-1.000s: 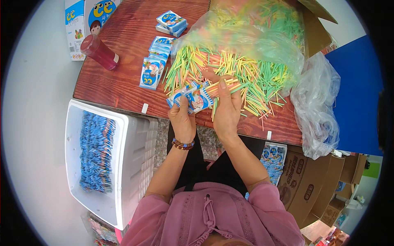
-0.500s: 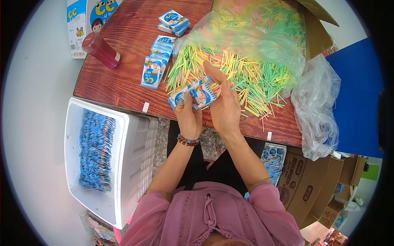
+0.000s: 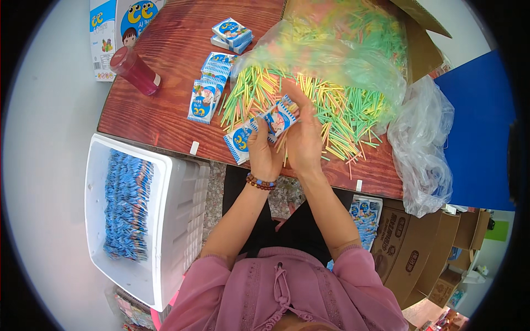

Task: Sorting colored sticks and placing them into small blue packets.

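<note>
My left hand [image 3: 266,157], with a beaded bracelet at its wrist, grips small blue-and-white packets between thumb and fingers. One packet [image 3: 239,142] points out to the left, over the table's front edge. A second packet [image 3: 280,118] is tilted up to the right, its end in the curled fingers of my right hand [image 3: 306,144]. A few thin candy sticks [image 3: 282,150] show between the two palms; which hand holds them is unclear. Just beyond lies a large heap of pink, yellow and green sticks [image 3: 348,107], partly under a clear plastic bag [image 3: 326,60].
More packets [image 3: 202,101] lie overlapped left of the heap, with a small stack [image 3: 232,34] behind. A jar of red liquid [image 3: 135,70] stands on the wooden table [image 3: 171,118]. Below left is a white bin [image 3: 165,220] of packets. Crumpled plastic [image 3: 422,149] hangs at the right.
The two packets have spread apart: one has swung down to the left, the other tilts up against my right fingers. My left hand has shifted slightly right and turned.
</note>
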Action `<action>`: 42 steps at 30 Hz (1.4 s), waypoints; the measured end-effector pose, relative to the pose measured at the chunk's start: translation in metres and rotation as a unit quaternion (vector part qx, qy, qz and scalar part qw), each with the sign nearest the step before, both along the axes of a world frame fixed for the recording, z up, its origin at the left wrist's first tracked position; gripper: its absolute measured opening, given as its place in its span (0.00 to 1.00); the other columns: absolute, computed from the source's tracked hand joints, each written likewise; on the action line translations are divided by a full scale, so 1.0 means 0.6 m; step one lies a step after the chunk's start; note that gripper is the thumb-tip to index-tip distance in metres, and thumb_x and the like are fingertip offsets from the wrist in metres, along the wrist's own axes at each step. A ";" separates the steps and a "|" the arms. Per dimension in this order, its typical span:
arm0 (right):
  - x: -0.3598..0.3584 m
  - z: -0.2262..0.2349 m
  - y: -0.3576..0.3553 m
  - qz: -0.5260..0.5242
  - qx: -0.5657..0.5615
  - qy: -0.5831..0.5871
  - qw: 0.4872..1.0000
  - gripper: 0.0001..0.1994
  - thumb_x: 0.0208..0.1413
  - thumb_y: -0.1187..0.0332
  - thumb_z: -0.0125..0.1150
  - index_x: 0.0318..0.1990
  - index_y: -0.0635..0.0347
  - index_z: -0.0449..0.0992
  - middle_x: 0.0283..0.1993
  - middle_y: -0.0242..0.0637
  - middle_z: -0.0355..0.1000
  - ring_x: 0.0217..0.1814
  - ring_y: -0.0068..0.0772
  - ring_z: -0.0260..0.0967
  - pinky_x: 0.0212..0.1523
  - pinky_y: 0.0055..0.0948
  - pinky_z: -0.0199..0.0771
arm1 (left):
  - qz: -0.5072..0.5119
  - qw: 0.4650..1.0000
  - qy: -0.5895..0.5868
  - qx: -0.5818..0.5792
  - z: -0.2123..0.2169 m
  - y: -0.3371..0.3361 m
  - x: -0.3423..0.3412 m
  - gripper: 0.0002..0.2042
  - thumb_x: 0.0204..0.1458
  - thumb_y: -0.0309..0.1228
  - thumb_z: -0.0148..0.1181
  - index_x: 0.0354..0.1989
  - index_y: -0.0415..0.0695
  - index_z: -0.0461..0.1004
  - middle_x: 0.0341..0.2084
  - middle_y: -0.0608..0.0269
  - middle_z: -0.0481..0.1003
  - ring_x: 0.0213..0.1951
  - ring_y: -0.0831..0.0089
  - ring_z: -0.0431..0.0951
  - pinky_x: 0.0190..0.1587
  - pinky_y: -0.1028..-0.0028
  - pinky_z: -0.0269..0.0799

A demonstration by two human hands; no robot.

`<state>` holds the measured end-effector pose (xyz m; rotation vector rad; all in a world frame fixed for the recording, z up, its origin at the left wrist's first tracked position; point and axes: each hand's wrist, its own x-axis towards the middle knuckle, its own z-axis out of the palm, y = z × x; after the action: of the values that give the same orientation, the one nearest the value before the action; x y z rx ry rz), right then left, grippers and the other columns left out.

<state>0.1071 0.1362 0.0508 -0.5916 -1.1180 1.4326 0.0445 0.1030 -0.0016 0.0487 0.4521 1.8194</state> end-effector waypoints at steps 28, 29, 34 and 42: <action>0.089 0.040 -0.008 -0.085 0.170 -0.463 0.866 0.17 0.65 0.61 0.49 0.46 0.70 0.73 0.43 0.46 0.73 0.49 0.35 0.70 0.52 0.34 0.66 | -0.012 0.998 0.036 0.055 -0.009 -0.003 -0.004 0.19 0.60 0.40 0.54 0.55 0.43 0.67 0.49 0.63 0.74 0.49 0.72 0.74 0.53 0.67 0.68; 0.082 0.041 -0.012 -0.097 0.229 -0.463 0.851 0.10 0.62 0.70 0.52 0.44 0.69 0.74 0.36 0.44 0.73 0.37 0.31 0.71 0.40 0.32 0.69 | -0.011 0.998 0.036 0.054 -0.010 -0.006 -0.005 0.19 0.60 0.40 0.54 0.55 0.43 0.67 0.49 0.63 0.74 0.49 0.72 0.74 0.53 0.67 0.68; 0.065 0.051 -0.014 -0.070 0.165 -0.387 0.905 0.08 0.61 0.73 0.52 0.42 0.67 0.74 0.31 0.42 0.72 0.29 0.31 0.71 0.31 0.27 0.70 | -0.001 0.996 0.035 0.086 0.003 -0.020 -0.025 0.15 0.63 0.35 0.49 0.53 0.39 0.69 0.51 0.61 0.73 0.53 0.69 0.73 0.58 0.64 0.67; 0.059 0.014 0.005 -0.050 0.311 -0.494 0.810 0.07 0.58 0.75 0.55 0.41 0.66 0.75 0.34 0.45 0.73 0.31 0.41 0.73 0.33 0.33 0.72 | 0.186 0.938 0.289 0.045 0.003 -0.050 -0.099 0.17 0.63 0.29 0.47 0.58 0.37 0.65 0.56 0.54 0.68 0.59 0.66 0.67 0.62 0.63 0.59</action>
<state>0.1424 0.1391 0.0593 -0.9144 -2.2131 0.5031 -0.0148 0.0731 0.0004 0.6101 0.8322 2.1903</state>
